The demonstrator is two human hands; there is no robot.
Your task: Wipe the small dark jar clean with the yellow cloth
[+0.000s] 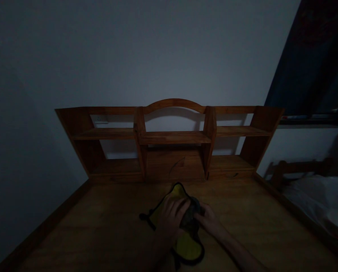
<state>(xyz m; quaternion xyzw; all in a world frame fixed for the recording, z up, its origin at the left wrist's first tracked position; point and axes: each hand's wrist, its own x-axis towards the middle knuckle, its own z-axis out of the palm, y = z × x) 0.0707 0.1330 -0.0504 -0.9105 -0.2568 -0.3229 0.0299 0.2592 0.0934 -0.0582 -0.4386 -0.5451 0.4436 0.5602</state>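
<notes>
A yellow cloth with black edging (188, 247) lies rumpled on the wooden desk, with a dark loop or tie at its left corner. On top of it is a dark rounded object (190, 219); the dim light hides its kind. My left hand (171, 215) rests over the cloth, fingers curled towards the dark object and touching cloth or object. From the right side, my right hand (208, 219) grips the dark object between thumb and fingers. Part of the object is hidden behind both hands.
A wooden shelf unit (174, 138) with several compartments stands along the back of the desk (109, 223) against a pale wall. Raised wooden edges run down both sides of the desk. White bedding (319, 200) and a dark window (313, 64) are at the right.
</notes>
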